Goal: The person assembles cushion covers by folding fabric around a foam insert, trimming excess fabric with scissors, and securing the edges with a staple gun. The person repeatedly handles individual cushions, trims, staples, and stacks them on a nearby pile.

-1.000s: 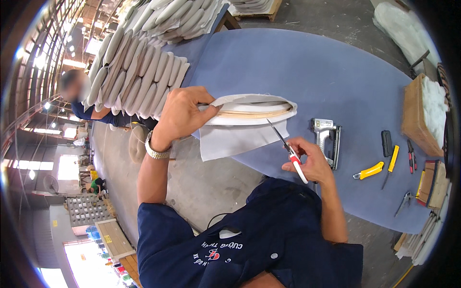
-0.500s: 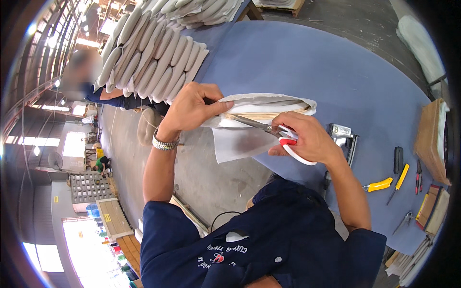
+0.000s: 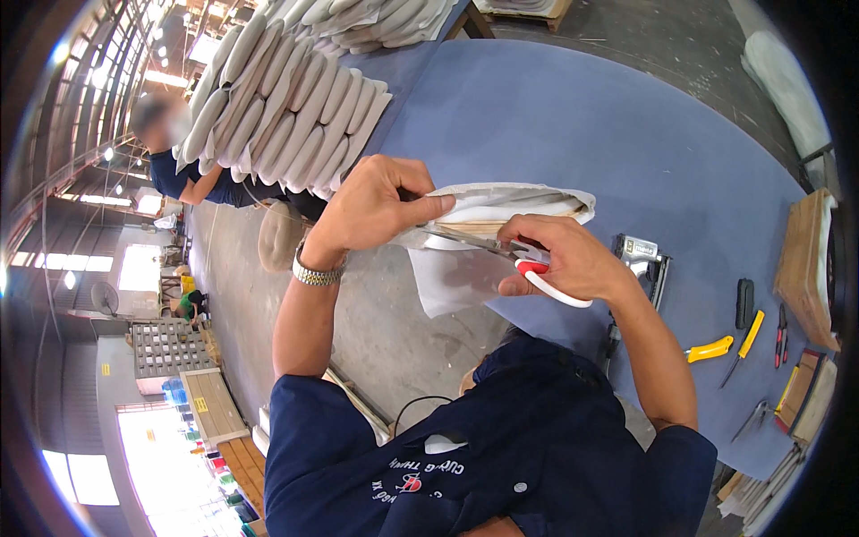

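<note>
My left hand (image 3: 374, 204), a metal watch on its wrist, pinches the left end of a padded seat panel (image 3: 528, 193) between thumb and fingers. White fabric wraps the panel, and a light wooden edge shows along its near side. Scissors (image 3: 562, 293) with red and white handles sit in my right hand (image 3: 565, 255), fingers closed round the grips. Their blades point left along the panel's edge, tips close to my left thumb. Below the blades hangs a loose white fabric flap (image 3: 458, 279); whether the blades are in the cloth I cannot tell.
Blue-topped table (image 3: 555, 107) lies beyond my hands. A staple gun (image 3: 640, 255), yellow cutter (image 3: 711, 349), yellow-handled screwdriver (image 3: 752, 333) and pliers (image 3: 759, 413) lie at right. Stacked padded panels (image 3: 286, 107) stand at the far left, near another person (image 3: 174, 170).
My left hand and the panel's left end have shifted slightly right and down in the view. The fabric flap hangs a little lower. The other person's head and arm have moved.
</note>
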`<control>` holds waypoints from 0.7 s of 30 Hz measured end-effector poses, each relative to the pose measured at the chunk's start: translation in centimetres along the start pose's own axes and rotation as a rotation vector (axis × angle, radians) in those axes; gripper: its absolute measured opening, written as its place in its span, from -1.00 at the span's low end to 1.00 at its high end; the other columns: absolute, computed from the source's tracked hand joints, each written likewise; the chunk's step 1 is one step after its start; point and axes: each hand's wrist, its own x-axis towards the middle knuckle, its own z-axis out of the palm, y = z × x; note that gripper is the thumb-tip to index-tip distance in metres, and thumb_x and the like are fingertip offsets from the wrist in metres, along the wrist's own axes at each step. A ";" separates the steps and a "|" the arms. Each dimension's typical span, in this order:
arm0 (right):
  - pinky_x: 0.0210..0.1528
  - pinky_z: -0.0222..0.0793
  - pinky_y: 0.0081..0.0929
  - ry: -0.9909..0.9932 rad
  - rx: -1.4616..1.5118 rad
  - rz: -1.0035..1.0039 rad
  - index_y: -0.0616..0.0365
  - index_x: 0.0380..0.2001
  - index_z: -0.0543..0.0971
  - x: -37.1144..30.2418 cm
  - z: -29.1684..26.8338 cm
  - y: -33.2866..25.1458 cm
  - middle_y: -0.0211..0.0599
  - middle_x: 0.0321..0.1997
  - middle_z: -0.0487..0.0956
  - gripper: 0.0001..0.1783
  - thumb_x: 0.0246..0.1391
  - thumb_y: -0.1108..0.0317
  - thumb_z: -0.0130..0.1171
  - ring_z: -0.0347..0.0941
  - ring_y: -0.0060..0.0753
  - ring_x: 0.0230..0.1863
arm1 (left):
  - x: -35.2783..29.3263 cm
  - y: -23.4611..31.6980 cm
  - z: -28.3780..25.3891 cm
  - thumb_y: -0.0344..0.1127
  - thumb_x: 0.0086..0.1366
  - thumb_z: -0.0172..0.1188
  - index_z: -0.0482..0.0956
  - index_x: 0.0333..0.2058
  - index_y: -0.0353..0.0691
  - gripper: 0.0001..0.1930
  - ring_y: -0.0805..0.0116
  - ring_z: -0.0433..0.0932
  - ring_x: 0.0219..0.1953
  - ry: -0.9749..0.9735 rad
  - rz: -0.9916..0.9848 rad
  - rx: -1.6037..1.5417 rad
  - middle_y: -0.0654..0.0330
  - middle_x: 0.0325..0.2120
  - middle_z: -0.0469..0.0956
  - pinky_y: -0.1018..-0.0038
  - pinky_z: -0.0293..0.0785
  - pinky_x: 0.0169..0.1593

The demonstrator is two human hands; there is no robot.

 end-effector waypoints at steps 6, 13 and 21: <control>-0.09 0.51 -0.13 0.023 0.016 -0.014 0.13 -0.12 0.64 -0.3 0.4 0.3 -0.04 -0.22 0.70 -0.23 -0.06 -0.37 0.44 0.64 0.04 -0.15 | 0.0 0.6 0.4 -0.32 0.31 0.42 0.65 -0.53 -0.46 -0.68 0.54 0.32 -0.53 -0.004 -0.012 -0.017 0.25 -0.62 0.48 0.41 0.18 -0.45; -0.19 0.50 -0.13 0.115 -0.155 -0.062 0.13 -0.24 0.68 -0.5 0.6 -1.2 -0.04 -0.35 0.70 -0.39 -0.01 -0.24 0.46 0.64 0.07 -0.28 | 0.5 0.4 0.1 -0.26 0.25 0.43 0.68 -0.46 -0.48 -0.69 0.47 0.39 -0.58 0.020 0.005 0.035 0.18 -0.61 0.54 0.39 0.31 -0.46; -0.27 0.48 -0.15 0.183 -0.218 -0.125 0.15 -0.29 0.65 -0.5 1.2 0.1 -0.08 -0.41 0.67 -0.52 0.00 -0.05 0.51 0.60 0.07 -0.36 | 0.5 0.1 0.2 -0.34 0.30 0.42 0.67 -0.50 -0.48 -0.71 0.55 0.32 -0.50 0.013 -0.010 -0.036 0.27 -0.62 0.47 0.43 0.20 -0.42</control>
